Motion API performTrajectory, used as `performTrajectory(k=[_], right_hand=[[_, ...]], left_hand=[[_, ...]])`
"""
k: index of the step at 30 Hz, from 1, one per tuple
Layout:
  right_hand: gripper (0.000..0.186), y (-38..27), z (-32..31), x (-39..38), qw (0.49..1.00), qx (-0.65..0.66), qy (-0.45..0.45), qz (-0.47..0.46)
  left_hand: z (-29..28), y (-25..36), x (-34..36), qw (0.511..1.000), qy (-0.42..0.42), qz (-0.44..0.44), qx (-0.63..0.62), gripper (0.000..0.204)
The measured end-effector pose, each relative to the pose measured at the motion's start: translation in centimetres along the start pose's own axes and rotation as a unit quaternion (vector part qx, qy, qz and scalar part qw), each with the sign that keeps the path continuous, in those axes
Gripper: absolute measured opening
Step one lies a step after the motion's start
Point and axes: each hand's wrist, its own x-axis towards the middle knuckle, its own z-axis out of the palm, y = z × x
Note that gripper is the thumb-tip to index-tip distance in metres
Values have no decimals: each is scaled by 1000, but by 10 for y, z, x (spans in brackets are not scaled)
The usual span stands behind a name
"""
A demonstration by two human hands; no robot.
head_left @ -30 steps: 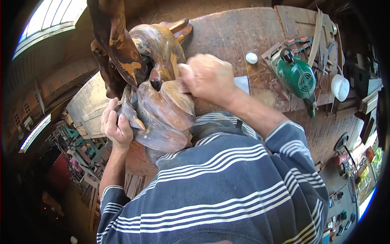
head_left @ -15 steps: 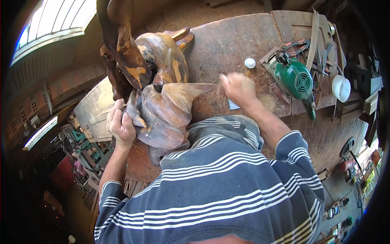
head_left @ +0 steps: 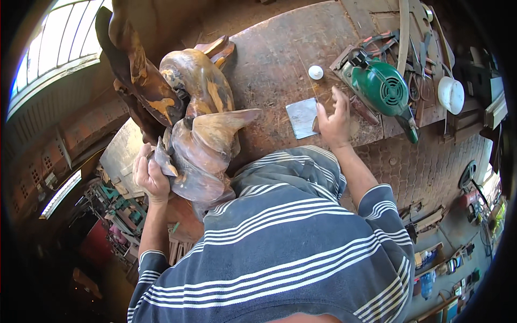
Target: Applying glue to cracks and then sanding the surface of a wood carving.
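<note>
A large polished wood carving [head_left: 202, 142] with twisting, curved forms lies on the workbench in front of me, brown with yellow patches. My left hand [head_left: 151, 175] is closed around its pointed left edge; part of the fingers is hidden behind the wood. Over the bench to the right, my right hand [head_left: 335, 121] has thumb and forefinger apart, with nothing visible between them. Beside its thumb lies a pale grey square sheet [head_left: 300, 116]. A small brown piece shows partly at the palm, too hidden to name. Beyond the sheet stands a small white round container [head_left: 315, 72].
The wooden workbench [head_left: 269, 59] carries a green power tool [head_left: 385, 89] to my right. Pliers and other hand tools [head_left: 417, 75] lie behind it, near a white round pot [head_left: 451, 95]. Machinery [head_left: 116, 207] stands on the floor at left; a paved floor [head_left: 431, 151] lies at right.
My right hand has drawn back from the carving's tip and spread its fingers beside the sheet, which now shows more fully. The view has shifted; my left hand keeps its hold.
</note>
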Motion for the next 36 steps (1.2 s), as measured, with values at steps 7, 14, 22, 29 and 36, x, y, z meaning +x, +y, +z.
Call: performTrajectory(k=[7,14,22,29,36], right_hand=[[77,5,30,37,998,-34,55,7],[74,0,40,45,998,-24,42,-27],[56,4,37,76,993,-75,-23,-93],[57,-101,-45,64,969,149,-195,34],[60,-151,-77,66,948,121,-219,-195]], left_hand=[[1,4,1,1000,-2,-10,-3,49],[-2,2,3,999,-20,18,22,50],[1,3,4,1000,-6,17,-2,46],[-1,-2,3,999,-4,49,0,45],[2,-3,2,998,15,53,-7,45]])
